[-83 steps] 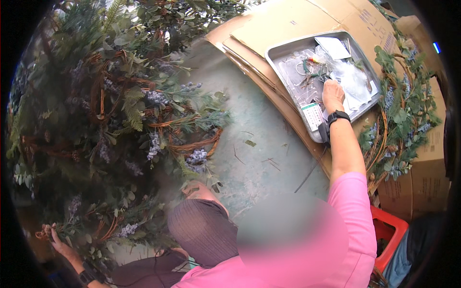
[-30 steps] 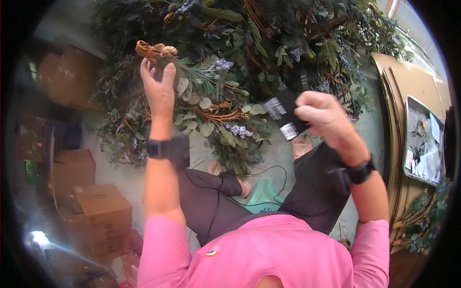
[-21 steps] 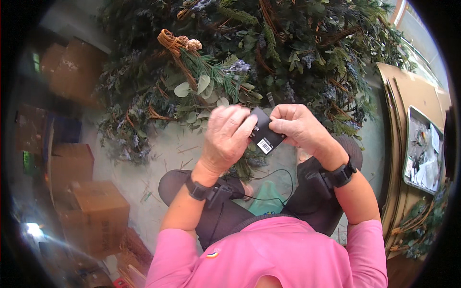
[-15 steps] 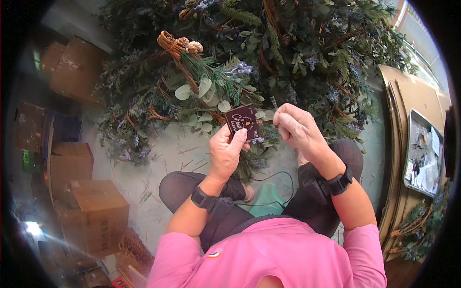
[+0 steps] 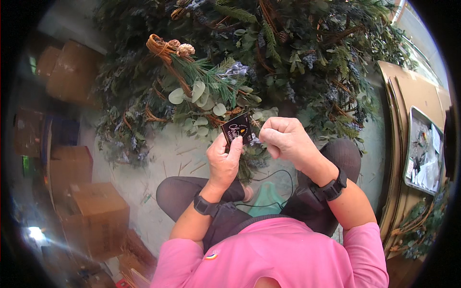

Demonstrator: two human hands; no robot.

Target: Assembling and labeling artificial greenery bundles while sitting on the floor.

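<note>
A small dark card with printing, like a hang tag [image 5: 236, 128], is pinched between the thumb and fingers of my left hand [image 5: 223, 161]. Just to its right, my right hand [image 5: 285, 140] has its fingers curled together; whatever they hold, if anything, is hidden. Behind the card lies a wreath or spray with a twisted brown vine frame [image 5: 168, 60], small pine cones [image 5: 185, 49], long green needles [image 5: 211, 77] and round pale leaves [image 5: 198, 91]. The card overlaps this foliage; I cannot tell whether they are joined.
A large heap of similar greenery [image 5: 307, 53] fills the far side. Cardboard boxes [image 5: 96, 216] stand at the left. Flattened cardboard [image 5: 391, 144] and a metal tray [image 5: 409, 180] of small items are at the right. Twig scraps [image 5: 198, 169] litter the floor; a green stool [image 5: 266, 199] is beneath me.
My right hand has moved down and left, closer to the card. The small pale strip that stuck up from its fingers no longer shows. The left hand still grips the card, now slightly lower.
</note>
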